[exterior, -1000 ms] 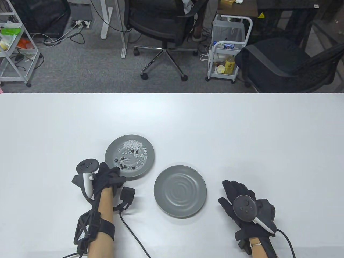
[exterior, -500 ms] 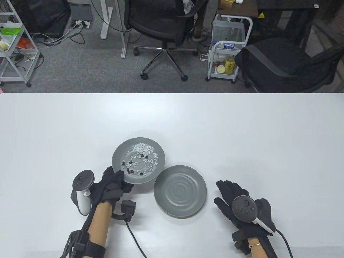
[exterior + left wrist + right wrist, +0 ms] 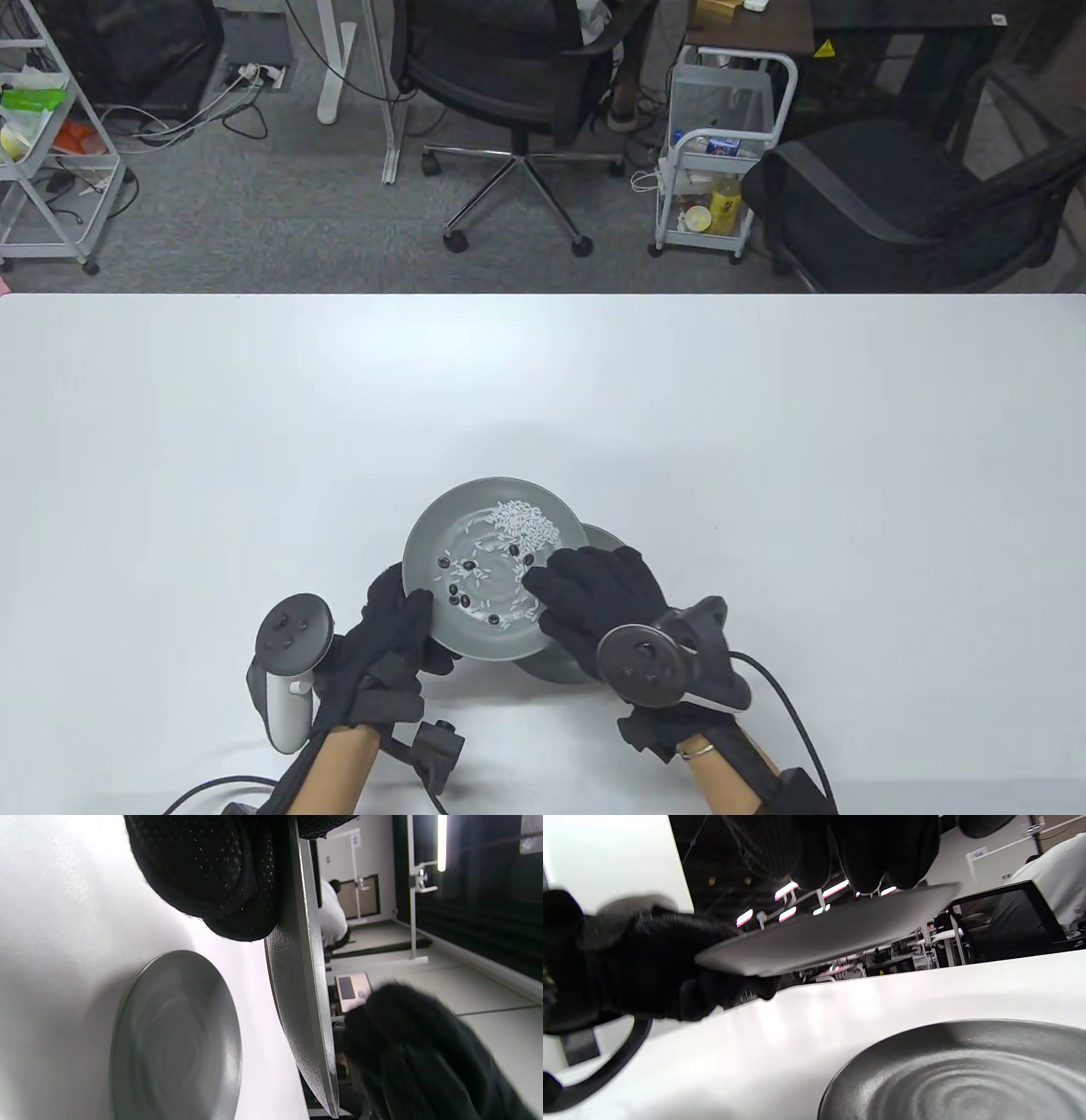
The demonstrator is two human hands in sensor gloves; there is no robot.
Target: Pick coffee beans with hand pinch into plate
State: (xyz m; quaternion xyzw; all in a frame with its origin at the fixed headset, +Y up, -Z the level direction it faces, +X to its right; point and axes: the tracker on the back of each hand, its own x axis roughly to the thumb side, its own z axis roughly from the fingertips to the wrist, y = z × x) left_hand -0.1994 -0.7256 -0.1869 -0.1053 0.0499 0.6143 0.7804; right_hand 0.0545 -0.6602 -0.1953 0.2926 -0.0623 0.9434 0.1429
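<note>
The white surface (image 3: 543,382) fills the table view, and the work sits at its 6 o'clock edge. Two grey plates are there: the full plate (image 3: 462,535) is held up in the air, overlapping the empty plate (image 3: 607,536), which lies flat on the surface and shows only as slivers at 3 and 5 o'clock of the raised one. The wrist views confirm a clear gap between the two, with the full plate tilted. The left hand (image 3: 390,654) grips the full plate's rim at about 7 o'clock, thumb on top and fingers beneath. The right hand (image 3: 598,598) reaches in from 4 o'clock, its fingers (image 3: 543,586) curled down over the plate's inner edge; whether they have pinched anything I cannot tell, since the glove hides the tips. On the plate, a heap of rice (image 3: 526,522) lies toward 1 o'clock with loose grains scattered across the middle, and the coffee beans (image 3: 462,581), the small dark things to be moved, are strewn from the centre to 7 o'clock, several touching rice grains. The main risk, as I judge it, is the one-sided grip: pressing down with the right fingers could tip the plate and slide beans and rice together onto the plate below or the surface. A thick glove could also pinch rice along with a bean, or flick a bean off the rim.
</note>
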